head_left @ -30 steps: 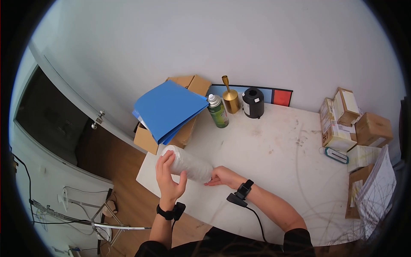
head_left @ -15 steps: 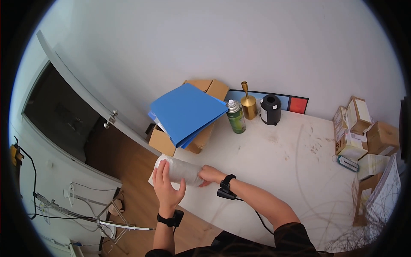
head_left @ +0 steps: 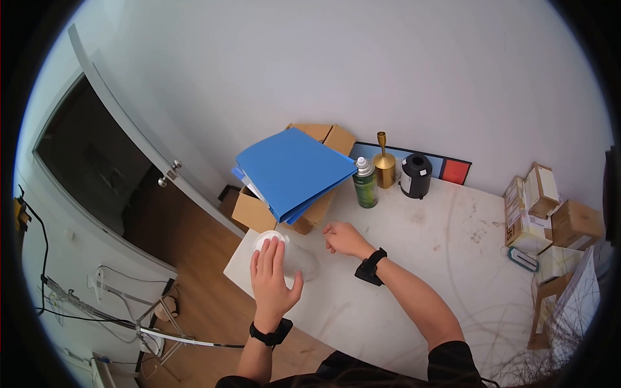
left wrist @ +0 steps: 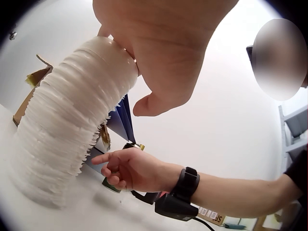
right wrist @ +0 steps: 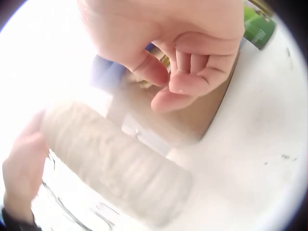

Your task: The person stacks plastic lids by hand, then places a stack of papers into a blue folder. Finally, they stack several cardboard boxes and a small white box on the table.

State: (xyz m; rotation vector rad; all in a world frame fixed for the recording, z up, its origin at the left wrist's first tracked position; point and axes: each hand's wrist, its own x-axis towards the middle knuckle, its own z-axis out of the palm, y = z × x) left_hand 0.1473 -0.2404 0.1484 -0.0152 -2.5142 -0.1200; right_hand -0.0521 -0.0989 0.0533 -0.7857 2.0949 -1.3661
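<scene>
A white, ribbed cylinder (head_left: 301, 264) stands on the left part of the white table (head_left: 414, 278), leaning a little in the head view. My left hand (head_left: 274, 288) rests its nearly straight fingers on the cylinder's top end, the thumb spread away from its side. Close up in the left wrist view, the cylinder (left wrist: 72, 115) shows many thin stacked ridges with ragged edges. To its right, my right hand (head_left: 349, 239) hovers apart from it over the table. The fingers of that hand (right wrist: 197, 62) hang loosely curled and hold nothing.
Behind the cylinder, blue folders (head_left: 294, 171) lie on a cardboard box (head_left: 254, 212). A green spray can (head_left: 366, 187), a brass candlestick-like piece (head_left: 384, 169) and a black cylindrical device (head_left: 415, 178) stand near the wall. Small boxes (head_left: 576, 224) are stacked at the right.
My right hand has let go of the cylinder's lower end and moved up and away from it. The cylinder has tipped from lying nearly sideways to standing more upright.
</scene>
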